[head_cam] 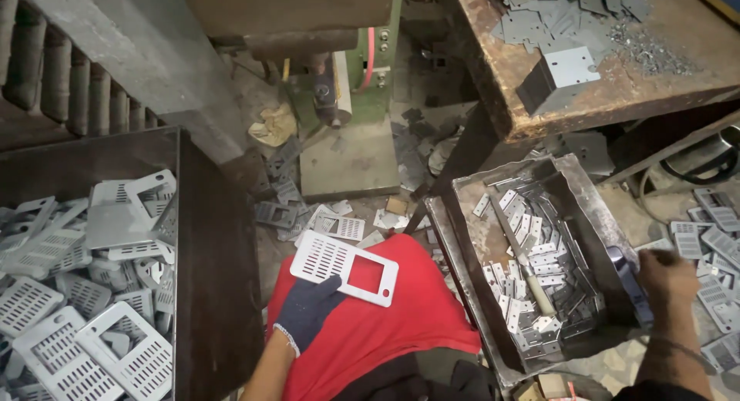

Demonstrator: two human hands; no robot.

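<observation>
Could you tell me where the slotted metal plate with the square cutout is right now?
The plate lies on the red cloth, low centre in the head view, held by the gloved left hand.

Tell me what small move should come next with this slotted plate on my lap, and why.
Probably bring the right hand over with one small bracket. The gloved left hand pins the perforated plate flat on the red cloth, while the right hand rests at the rim of the metal tray full of small brackets.
</observation>
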